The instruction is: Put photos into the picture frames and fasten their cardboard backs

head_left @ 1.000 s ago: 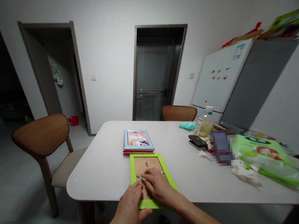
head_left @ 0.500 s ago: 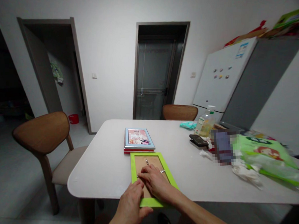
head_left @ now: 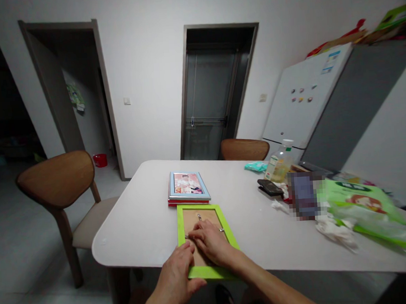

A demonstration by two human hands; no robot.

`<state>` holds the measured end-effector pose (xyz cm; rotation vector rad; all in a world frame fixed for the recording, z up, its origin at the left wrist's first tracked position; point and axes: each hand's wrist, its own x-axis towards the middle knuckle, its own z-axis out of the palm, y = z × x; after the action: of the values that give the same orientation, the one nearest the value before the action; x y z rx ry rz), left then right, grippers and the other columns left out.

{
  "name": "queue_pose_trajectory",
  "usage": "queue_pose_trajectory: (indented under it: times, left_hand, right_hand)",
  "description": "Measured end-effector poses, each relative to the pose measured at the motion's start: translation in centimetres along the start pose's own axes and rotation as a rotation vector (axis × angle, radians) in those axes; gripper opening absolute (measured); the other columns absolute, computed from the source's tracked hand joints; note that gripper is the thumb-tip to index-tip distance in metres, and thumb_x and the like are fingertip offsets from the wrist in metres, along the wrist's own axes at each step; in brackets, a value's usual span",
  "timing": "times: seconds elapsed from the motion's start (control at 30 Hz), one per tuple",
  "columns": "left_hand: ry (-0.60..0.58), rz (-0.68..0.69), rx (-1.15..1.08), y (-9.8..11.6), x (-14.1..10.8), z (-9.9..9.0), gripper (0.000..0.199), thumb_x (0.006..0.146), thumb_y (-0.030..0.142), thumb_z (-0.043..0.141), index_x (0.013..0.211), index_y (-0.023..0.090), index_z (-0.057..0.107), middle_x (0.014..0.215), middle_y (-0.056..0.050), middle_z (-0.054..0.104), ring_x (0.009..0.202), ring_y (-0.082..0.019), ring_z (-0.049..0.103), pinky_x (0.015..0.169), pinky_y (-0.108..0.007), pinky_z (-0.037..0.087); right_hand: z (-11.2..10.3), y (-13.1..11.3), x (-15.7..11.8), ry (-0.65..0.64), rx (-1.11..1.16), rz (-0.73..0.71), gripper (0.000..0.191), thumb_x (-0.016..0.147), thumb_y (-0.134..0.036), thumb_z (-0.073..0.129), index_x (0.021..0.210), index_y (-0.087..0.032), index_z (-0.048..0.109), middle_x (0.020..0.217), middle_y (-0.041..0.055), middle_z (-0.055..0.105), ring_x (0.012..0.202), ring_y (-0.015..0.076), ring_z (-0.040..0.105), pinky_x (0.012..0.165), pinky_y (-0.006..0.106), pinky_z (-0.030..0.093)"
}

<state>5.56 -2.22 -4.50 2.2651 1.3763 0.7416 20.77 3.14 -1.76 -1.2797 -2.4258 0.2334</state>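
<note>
A lime-green picture frame [head_left: 197, 207] lies face down at the table's front edge, its brown backing board [head_left: 192, 218] showing. My left hand [head_left: 176, 272] grips the frame's lower left side, thumb at the bottom edge. Over the board rests my right hand [head_left: 212, 242], its bent fingertips pressed together at a small metal clip [head_left: 186, 237] on the left inner edge. Another metal clip [head_left: 222, 230] sits on the right edge, and a metal hanger [head_left: 199, 216] is fixed near the top. Just beyond lies a light-blue picture frame [head_left: 188, 186], face up on something red-edged.
On the table's right side are a black wallet-like item [head_left: 270, 187], a bottle [head_left: 279, 161], a teal packet [head_left: 255, 166], crumpled tissues [head_left: 335, 231] and a green package [head_left: 360, 197]. One wooden chair [head_left: 58, 179] stands left, another chair [head_left: 244, 149] behind the table.
The view has shifted slightly. Both hands keep nearly the same place on the green frame, the right fingers still at the left clip.
</note>
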Motion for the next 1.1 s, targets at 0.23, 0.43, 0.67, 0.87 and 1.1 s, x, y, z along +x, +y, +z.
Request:
queue_pose_trajectory:
  times: [0.23,0.43,0.67,0.87,1.1]
  left_hand:
    - [0.006,0.008,-0.008,0.3,0.0,-0.3,0.041,0.056,0.024,0.068,0.094,0.018,0.055,0.117,-0.009,0.051,0.112,-0.023,0.041,0.095,-0.038,0.033]
    - [0.012,0.008,0.001,0.1,-0.1,-0.1,0.037,0.053,0.024,0.07,0.087,0.016,0.057,0.116,-0.01,0.052,0.112,-0.022,0.041,0.095,-0.035,0.034]
    - [-0.016,-0.014,0.008,0.3,0.0,-0.3,0.049,0.056,0.025,0.068,0.101,0.017,0.054,0.119,-0.011,0.05,0.113,-0.023,0.041,0.094,-0.038,0.034]
    - [-0.026,-0.028,0.024,0.5,0.1,-0.6,0.053,0.055,0.024,0.069,0.104,0.016,0.052,0.117,-0.011,0.051,0.112,-0.022,0.041,0.095,-0.036,0.034]
    - [0.019,-0.004,0.005,-0.2,0.1,0.1,0.059,0.053,0.023,0.071,0.107,0.014,0.05,0.118,-0.013,0.05,0.112,-0.023,0.042,0.094,-0.037,0.034]
  right_hand:
    - [0.0,-0.3,0.6,-0.032,-0.067,-0.11,0.026,0.081,-0.026,0.039,0.075,-0.021,0.064,0.078,0.0042,0.055,0.079,0.0154,0.043,0.07,0.028,0.032]
    - [-1.6,0.5,-1.6,-0.047,0.148,-0.082,0.023,0.078,-0.023,0.042,0.085,-0.02,0.064,0.091,0.0057,0.055,0.087,0.0154,0.046,0.078,0.027,0.036]
    - [-2.6,0.4,-5.9,-0.097,0.136,-0.169,0.031,0.071,-0.01,0.041,0.088,-0.025,0.063,0.095,0.0037,0.052,0.094,0.0168,0.042,0.087,0.034,0.03]
    - [-2.4,0.2,-5.9,-0.052,0.135,-0.154,0.028,0.07,-0.01,0.042,0.082,-0.024,0.064,0.091,0.0033,0.054,0.092,0.0167,0.044,0.088,0.034,0.03]
    - [-1.0,2.8,-0.4,0.115,0.046,0.141,0.028,0.078,-0.019,0.038,0.091,-0.016,0.062,0.089,0.0078,0.057,0.084,0.0146,0.05,0.077,0.023,0.036]
